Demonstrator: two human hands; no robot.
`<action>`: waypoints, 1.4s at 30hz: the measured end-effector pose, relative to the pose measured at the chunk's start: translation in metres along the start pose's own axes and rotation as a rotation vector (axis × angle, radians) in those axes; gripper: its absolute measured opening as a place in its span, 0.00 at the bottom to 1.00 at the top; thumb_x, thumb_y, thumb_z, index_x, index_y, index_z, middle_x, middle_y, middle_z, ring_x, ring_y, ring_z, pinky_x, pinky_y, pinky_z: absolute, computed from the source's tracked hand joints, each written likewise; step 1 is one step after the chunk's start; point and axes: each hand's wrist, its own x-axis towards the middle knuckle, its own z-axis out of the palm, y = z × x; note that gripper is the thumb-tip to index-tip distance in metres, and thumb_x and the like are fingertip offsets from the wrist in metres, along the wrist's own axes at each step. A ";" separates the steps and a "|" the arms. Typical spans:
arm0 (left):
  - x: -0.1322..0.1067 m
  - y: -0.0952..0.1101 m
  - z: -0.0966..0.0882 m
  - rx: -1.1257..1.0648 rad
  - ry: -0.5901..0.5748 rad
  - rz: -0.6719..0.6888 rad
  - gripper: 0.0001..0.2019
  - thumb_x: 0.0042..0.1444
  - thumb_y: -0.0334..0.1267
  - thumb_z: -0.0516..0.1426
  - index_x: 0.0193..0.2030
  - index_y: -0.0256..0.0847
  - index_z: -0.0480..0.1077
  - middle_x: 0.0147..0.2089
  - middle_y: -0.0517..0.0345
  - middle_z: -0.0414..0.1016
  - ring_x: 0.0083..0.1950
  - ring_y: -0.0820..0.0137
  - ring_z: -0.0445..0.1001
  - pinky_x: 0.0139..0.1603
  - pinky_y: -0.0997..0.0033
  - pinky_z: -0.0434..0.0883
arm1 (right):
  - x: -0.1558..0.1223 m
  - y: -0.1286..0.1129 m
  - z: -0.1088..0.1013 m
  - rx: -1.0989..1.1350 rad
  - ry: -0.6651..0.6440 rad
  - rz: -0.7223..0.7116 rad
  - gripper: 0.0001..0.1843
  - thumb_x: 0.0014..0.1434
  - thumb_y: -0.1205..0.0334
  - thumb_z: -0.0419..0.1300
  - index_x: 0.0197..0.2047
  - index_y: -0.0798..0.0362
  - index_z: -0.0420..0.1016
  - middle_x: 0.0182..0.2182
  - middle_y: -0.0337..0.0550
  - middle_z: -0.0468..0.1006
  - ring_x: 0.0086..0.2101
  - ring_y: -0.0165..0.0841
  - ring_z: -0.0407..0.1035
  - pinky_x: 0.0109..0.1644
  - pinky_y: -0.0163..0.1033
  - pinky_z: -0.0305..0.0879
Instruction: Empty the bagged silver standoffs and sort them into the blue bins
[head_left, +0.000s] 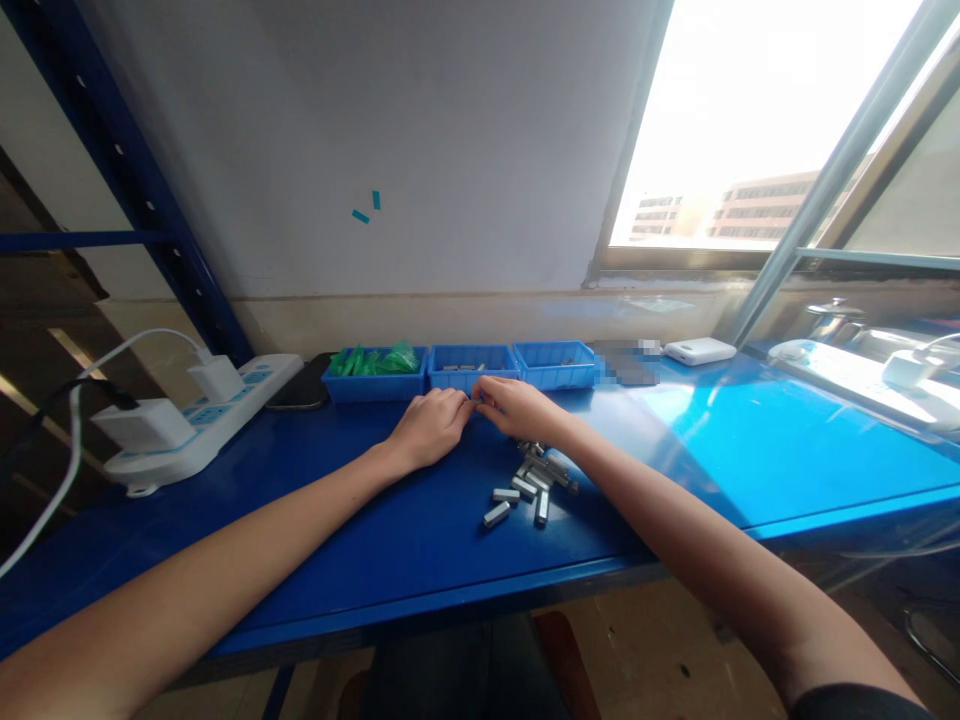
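Meeting closely: left hand (429, 426), right hand (519, 406), both curled; grip contents unclear.

Glossy blue tabletop (322, 560), sunlit at right. Directly on it: at left, a white power strip (232, 405) with a flat dark device (302, 385) just beside; at far centre, three blue bins (450, 381) in a row; nearer, scattered metal hex pieces (525, 488); at far right, a white rounded device (699, 350).
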 end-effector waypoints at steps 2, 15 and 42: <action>0.000 0.000 0.000 0.005 0.001 -0.002 0.17 0.67 0.43 0.40 0.36 0.42 0.66 0.40 0.53 0.74 0.43 0.63 0.71 0.41 0.65 0.64 | 0.000 0.001 0.001 -0.005 -0.013 0.006 0.09 0.64 0.63 0.52 0.46 0.53 0.66 0.38 0.45 0.76 0.39 0.33 0.70 0.40 0.34 0.58; -0.002 0.001 -0.001 -0.011 0.043 -0.047 0.13 0.65 0.45 0.44 0.44 0.45 0.66 0.41 0.56 0.76 0.44 0.61 0.72 0.40 0.65 0.63 | 0.002 0.002 0.003 -0.109 -0.085 0.013 0.14 0.68 0.61 0.44 0.41 0.55 0.69 0.39 0.50 0.77 0.42 0.35 0.70 0.43 0.35 0.58; 0.000 -0.002 0.007 0.039 -0.030 -0.038 0.14 0.65 0.46 0.43 0.38 0.43 0.65 0.44 0.52 0.73 0.48 0.59 0.69 0.44 0.59 0.64 | 0.005 0.012 0.004 -0.122 -0.095 -0.036 0.17 0.69 0.58 0.44 0.36 0.54 0.71 0.35 0.46 0.75 0.40 0.33 0.68 0.46 0.36 0.57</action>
